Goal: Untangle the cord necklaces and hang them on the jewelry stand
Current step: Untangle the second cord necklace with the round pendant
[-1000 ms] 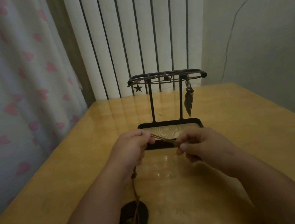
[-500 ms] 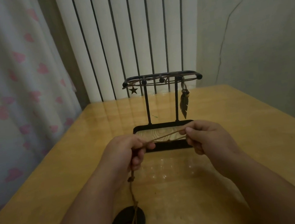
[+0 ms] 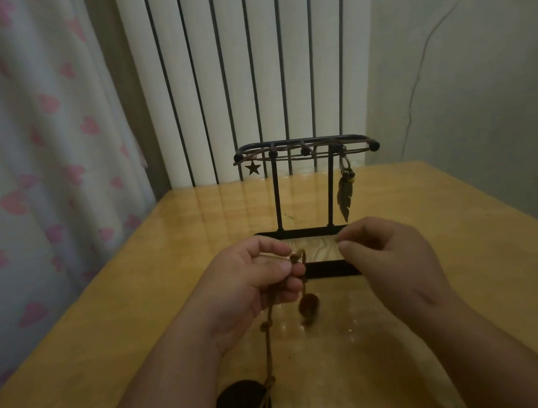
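Left hand: Your left hand (image 3: 255,285) is curled around a brown cord necklace (image 3: 297,257), with thumb and fingers closed on it above the middle of the tabletop (image 3: 476,261).
Cord necklace: From your grip, 1 strand drops past a small bead (image 3: 265,326) to a dark oval pendant (image 3: 230,403) lying at the near edge of the tabletop. 1 short loop hangs off your fingertips, ending in a blurred brown bead (image 3: 308,305).
Right hand: Your right hand (image 3: 392,255) hovers just beside the left, fingers curled, with thumb and forefinger drawn together over the stand's base. Whether they pinch a strand cannot be told from this view.
Jewelry stand: The black jewelry stand (image 3: 332,269) stands upright at the middle of the tabletop, just beyond both hands, which partly hide its wood-grain base tray.
On the rail: Cords are draped along the top rail with 2 pieces hanging from them, a star charm (image 3: 253,168) at the left end and a feather pendant (image 3: 345,196) at the right.
Backdrop: A white radiator (image 3: 241,69) rises behind the far edge, and a curtain (image 3: 28,151) with pink hearts hangs along the left edge.
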Demonstrator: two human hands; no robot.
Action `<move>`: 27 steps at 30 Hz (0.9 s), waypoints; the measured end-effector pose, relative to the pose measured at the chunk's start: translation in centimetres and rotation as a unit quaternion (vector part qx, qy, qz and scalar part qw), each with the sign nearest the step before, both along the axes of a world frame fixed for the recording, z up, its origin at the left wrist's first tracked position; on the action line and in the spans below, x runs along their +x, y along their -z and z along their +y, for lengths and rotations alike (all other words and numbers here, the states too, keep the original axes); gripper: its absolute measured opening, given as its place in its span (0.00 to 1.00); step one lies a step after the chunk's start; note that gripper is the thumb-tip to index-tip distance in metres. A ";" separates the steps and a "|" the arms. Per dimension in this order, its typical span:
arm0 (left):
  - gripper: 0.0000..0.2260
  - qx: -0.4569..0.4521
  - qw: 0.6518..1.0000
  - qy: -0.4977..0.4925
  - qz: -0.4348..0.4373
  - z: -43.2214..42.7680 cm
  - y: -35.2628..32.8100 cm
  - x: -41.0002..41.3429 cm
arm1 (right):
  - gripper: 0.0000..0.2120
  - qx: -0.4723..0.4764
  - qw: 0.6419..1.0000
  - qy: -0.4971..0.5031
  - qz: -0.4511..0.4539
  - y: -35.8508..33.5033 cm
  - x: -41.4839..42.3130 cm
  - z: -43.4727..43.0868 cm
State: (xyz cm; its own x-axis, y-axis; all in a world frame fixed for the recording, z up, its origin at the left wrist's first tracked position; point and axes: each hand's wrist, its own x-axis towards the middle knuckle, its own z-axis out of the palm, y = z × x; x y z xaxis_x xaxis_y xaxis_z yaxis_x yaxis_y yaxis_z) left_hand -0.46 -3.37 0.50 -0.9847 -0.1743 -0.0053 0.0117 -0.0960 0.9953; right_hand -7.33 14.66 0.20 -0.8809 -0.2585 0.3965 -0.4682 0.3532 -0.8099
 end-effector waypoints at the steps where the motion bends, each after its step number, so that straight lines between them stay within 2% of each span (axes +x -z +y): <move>1: 0.08 -0.010 1.000 -0.004 0.001 0.1 0.0 0.0 | 0.05 0.004 1.000 -0.016 0.014 -0.1 0.5 -0.2; 6: 0.08 -0.049 0.999 -0.008 0.002 0.3 0.2 0.0 | 0.04 0.046 0.995 -0.075 0.039 0.3 1.5 -1.4; 13: 0.07 -0.121 0.992 -0.033 -0.011 0.7 0.2 0.2 | 0.03 0.060 0.995 -0.061 0.046 0.7 1.4 -1.6; 16: 0.04 -0.177 0.983 -0.051 -0.012 1.0 0.3 0.1 | 0.05 0.073 0.994 -0.062 0.051 0.7 1.5 -1.8; 20: 0.05 -0.204 0.978 -0.053 -0.007 1.1 0.2 0.1 | 0.08 0.088 0.992 -0.067 0.055 0.7 1.6 -1.8; 27: 0.05 -0.254 0.966 -0.044 -0.003 1.3 0.1 0.2 | 0.04 0.132 0.985 -0.071 0.090 0.5 1.6 -1.7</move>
State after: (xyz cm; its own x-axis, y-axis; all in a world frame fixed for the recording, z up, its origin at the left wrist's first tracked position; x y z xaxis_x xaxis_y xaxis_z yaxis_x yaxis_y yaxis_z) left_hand -0.24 -2.11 0.36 -0.9663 -0.2385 0.0965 -0.0088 0.4053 0.9141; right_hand -5.71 12.96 -0.32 -0.7498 -0.4889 0.4459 -0.6559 0.4605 -0.5981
